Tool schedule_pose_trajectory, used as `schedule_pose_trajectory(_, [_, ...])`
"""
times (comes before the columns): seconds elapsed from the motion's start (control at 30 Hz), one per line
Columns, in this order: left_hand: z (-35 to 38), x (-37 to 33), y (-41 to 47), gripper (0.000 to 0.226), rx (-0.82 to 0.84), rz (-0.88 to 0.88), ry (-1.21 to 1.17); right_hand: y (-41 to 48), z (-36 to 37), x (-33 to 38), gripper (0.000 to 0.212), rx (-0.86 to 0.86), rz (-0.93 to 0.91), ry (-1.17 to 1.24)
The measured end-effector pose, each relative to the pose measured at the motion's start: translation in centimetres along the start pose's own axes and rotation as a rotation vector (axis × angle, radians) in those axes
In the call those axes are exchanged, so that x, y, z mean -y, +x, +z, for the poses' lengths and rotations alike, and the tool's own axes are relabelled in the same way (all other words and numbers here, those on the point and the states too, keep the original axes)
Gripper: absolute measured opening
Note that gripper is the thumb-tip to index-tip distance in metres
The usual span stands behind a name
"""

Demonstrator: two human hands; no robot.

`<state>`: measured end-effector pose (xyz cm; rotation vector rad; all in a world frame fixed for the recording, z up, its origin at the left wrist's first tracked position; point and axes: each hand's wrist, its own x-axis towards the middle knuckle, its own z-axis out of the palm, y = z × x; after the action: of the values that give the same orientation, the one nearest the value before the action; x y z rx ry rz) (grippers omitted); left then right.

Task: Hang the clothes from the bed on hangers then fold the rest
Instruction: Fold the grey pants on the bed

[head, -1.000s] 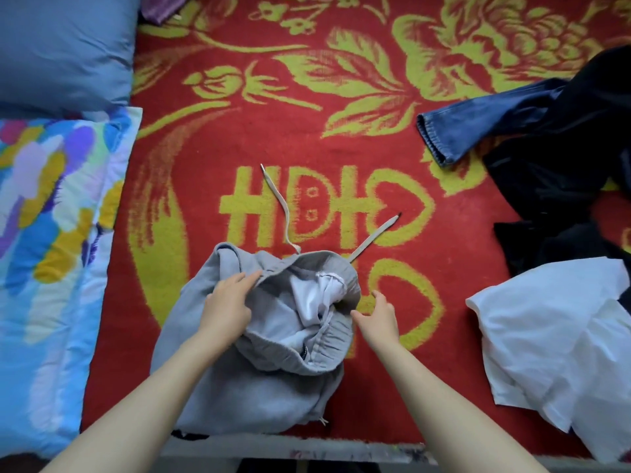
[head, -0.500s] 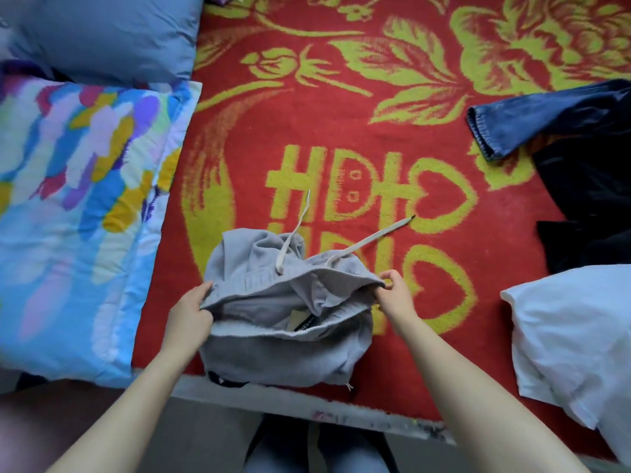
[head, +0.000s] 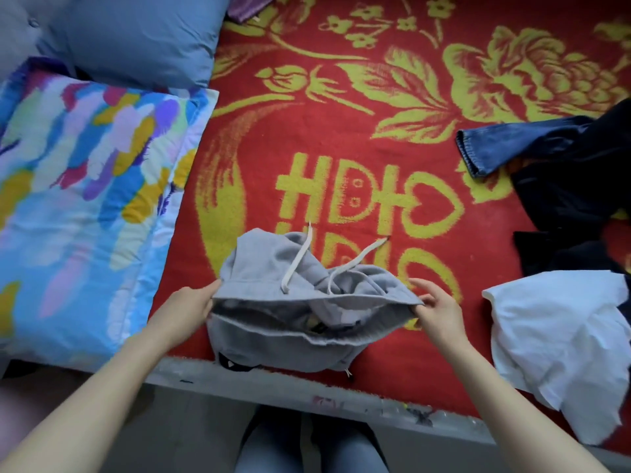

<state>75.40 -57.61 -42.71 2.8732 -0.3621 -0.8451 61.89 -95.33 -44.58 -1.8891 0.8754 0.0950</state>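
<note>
over the last second the grey sweatpants (head: pixel 300 322) have gone from a bunched heap with the pale lining showing to a waistband drawn out wide between both hands, and they have slid closer to the near edge of the bed (head: pixel 341 390). the left hand (head: pixel 189 307) grips the left end of the waistband with fingers curled under the cloth; the right hand (head: pixel 435 310) pinches the right end between thumb and forefinger, its other fingers spread loose. the drawstrings (head: pixel 300 257) now lie flopped back across the fabric. this looks like squaring the garment up for folding rather than hanging, though no hanger is in view to settle that. the lower part of the pants droops just over the bed's front edge, so a tug toward the body could drag them off. the red blanket (head: pixel 307 131) lies open beyond the hands, room enough to spread the legs flat. the patterned quilt (head: pixel 85 199) borders the left, and the white garment (head: pixel 560 336), jeans (head: pixel 505 145) and dark clothes (head: pixel 573 199) crowd the right.
</note>
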Motion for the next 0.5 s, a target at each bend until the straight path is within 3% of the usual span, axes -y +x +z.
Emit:
schedule_pose_trajectory(0.13, [-2.7,0.6,-4.5,0.053,0.016,0.139,-0.181,-4.3,-3.8,1.5,0.045,-0.049,-0.154,-0.069])
schedule_pose_trajectory(0.2, [-3.1,0.5,-6.2,0.056,0.035,0.124,-0.289,-5.4,-4.7,1.9,0.049,-0.066,-0.191,-0.093])
schedule_pose_trajectory(0.3, [-3.6,0.3,-7.6,0.064,0.137,0.055,-0.422,-5.8,-4.7,3.5,0.050,0.039,-0.044,-0.007])
schedule_pose_trajectory(0.4, [-7.5,-1.1,-6.8,0.053,0.246,0.053,-0.505,-4.5,-3.9,7.6,0.034,0.125,0.182,0.128])
schedule_pose_trajectory(0.5, [-19.2,-3.7,-3.0,0.045,0.133,0.148,-0.465,0.5,-5.8,18.8,0.029,0.042,0.093,0.129])
